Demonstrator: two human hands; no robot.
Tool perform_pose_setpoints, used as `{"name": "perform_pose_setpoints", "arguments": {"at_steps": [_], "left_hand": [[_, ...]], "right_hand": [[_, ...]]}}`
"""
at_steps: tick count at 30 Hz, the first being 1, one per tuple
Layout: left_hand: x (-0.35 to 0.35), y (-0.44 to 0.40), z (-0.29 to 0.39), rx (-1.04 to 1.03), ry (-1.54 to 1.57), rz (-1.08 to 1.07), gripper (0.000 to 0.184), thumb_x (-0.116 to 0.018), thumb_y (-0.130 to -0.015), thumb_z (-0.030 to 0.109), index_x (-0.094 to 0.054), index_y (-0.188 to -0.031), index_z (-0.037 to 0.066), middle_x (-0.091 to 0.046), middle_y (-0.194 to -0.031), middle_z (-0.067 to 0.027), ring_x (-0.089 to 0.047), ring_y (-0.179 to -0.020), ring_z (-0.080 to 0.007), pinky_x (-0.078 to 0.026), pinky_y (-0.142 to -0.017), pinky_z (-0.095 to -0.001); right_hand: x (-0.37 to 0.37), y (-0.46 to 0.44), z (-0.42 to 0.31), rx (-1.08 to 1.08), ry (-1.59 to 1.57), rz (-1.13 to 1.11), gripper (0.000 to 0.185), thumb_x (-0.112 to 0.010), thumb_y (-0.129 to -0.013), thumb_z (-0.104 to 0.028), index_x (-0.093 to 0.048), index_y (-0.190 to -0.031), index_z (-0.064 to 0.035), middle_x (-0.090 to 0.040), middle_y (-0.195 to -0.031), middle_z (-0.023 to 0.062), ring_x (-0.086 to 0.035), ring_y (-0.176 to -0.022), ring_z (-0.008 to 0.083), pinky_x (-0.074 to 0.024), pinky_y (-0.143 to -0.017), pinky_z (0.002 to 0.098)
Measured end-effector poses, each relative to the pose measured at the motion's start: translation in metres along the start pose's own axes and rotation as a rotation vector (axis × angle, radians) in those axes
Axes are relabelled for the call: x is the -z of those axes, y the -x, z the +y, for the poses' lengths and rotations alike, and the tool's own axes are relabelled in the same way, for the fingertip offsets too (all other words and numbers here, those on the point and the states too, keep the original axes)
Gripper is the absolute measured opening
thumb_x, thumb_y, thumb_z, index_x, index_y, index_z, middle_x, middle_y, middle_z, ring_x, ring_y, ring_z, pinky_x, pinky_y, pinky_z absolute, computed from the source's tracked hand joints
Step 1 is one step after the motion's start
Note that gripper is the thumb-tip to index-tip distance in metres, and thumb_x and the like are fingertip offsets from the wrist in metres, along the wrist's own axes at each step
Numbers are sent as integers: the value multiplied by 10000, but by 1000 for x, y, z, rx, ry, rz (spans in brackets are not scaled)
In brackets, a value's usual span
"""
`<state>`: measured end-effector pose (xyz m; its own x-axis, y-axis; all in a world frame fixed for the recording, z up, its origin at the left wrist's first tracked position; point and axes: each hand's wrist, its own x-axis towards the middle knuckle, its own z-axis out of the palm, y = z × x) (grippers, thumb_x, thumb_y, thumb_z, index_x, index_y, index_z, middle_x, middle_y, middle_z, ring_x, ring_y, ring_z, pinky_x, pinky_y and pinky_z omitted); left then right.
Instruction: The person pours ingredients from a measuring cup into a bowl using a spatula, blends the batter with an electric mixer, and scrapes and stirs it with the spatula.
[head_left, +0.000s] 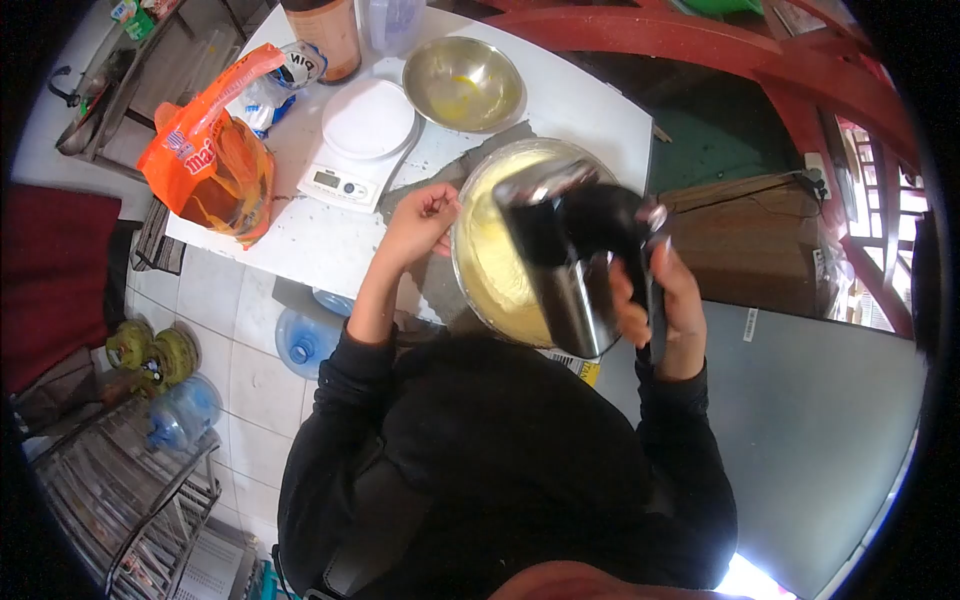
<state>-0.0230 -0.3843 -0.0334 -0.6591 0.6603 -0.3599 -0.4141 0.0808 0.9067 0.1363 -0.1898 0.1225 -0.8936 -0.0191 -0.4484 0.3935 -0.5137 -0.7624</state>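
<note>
A large round bowl (pixel 468 262) with pale yellow batter (pixel 494 255) stands at the table's edge in front of me. My right hand (pixel 660 300) is wrapped round the handle of a black and silver hand mixer (pixel 575 265), which is over the right part of the bowl and hides its beaters. My left hand (pixel 420 225) is at the bowl's left rim, its fingers curled in; whether they grip the rim cannot be made out.
Behind the bowl stand a white kitchen scale (pixel 368 125) and a smaller metal bowl (pixel 464 84) with yellow residue. An orange bag (pixel 215 165) is at the left edge, a brown-labelled container (pixel 330 38) at the back. Blue water jugs (pixel 305 343) stand on the floor.
</note>
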Motion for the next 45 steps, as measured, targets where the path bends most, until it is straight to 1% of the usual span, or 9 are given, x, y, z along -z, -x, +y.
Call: {"name": "perform_pose_setpoints", "arguments": {"at_steps": [3, 5, 15, 18, 19, 25, 30, 37, 45], "left_hand": [[0, 1, 0, -10, -19, 18, 89, -491, -844, 119, -528, -816, 42, -529, -650, 5, -545, -505, -72, -482, -434, -204], [-1, 1, 0, -15, -13, 23, 90, -493, -844, 121, -530, -818, 42, -529, -652, 4, -543, -504, -71, -480, -432, -204], [2, -4, 0, -4, -25, -38, 101, -481, -847, 124, -516, -791, 46, -529, -637, 0, -533, -485, -71, -476, -427, -207], [4, -7, -1, 6, 5, -72, 117, -468, -853, 135, -513, -786, 50, -526, -628, -1, -532, -481, -72, -474, -424, -206], [4, -6, -1, 15, 13, -84, 122, -464, -855, 139, -512, -785, 52, -524, -626, -1, -531, -479, -73, -473, -423, -206], [5, -2, 3, 40, -10, -73, 130, -462, -857, 155, -520, -799, 54, -520, -626, -1, -528, -489, -73, -479, -435, -211], [3, -1, 2, 23, -7, -54, 127, -465, -854, 156, -527, -815, 52, -517, -626, -5, -528, -496, -76, -481, -443, -214], [1, 2, 6, 29, -47, -13, 122, -468, -851, 145, -530, -813, 47, -511, -617, -10, -525, -491, -77, -478, -439, -218], [1, -1, 2, 14, -23, -41, 125, -470, -849, 151, -529, -800, 54, -512, -606, -3, -518, -460, -75, -467, -426, -210]], "right_hand": [[18, -7, -11, 61, -40, 152, 531, -294, -869, -550, -403, -737, -47, -353, -430, 6, -356, -276, 106, -332, -264, 219], [31, 0, -15, 40, 23, 282, 524, -295, -869, -554, -400, -722, -62, -359, -432, 0, -339, -271, 96, -315, -260, 210], [22, 83, -1, -137, -109, 428, 361, -543, -827, -357, -455, -877, -11, -496, -600, 115, -464, -369, 163, -346, -276, 254], [16, 77, 3, -250, -227, 171, 427, -601, -799, -274, -379, -1058, -18, -506, -699, 135, -478, -418, 175, -351, -296, 250], [4, 69, 3, -225, -22, 209, 481, -615, -770, -364, -432, -891, 65, -451, -565, 146, -418, -329, 168, -317, -270, 257], [15, 9, 12, -60, -84, -171, 447, -459, -856, -434, -454, -840, 12, -449, -516, 60, -439, -342, 142, -357, -295, 234], [41, -2, -12, 108, -190, 7, 521, -275, -876, -545, -411, -746, -59, -419, -481, 11, -407, -318, 105, -362, -291, 221], [56, 53, -13, -130, -9, 326, 494, -396, -851, -521, -442, -704, -52, -422, -441, 26, -416, -304, 122, -348, -276, 225], [27, 71, 2, -271, -25, 17, 507, -628, -761, -370, -414, -920, 62, -474, -596, 153, -424, -336, 172, -328, -280, 273]]}}
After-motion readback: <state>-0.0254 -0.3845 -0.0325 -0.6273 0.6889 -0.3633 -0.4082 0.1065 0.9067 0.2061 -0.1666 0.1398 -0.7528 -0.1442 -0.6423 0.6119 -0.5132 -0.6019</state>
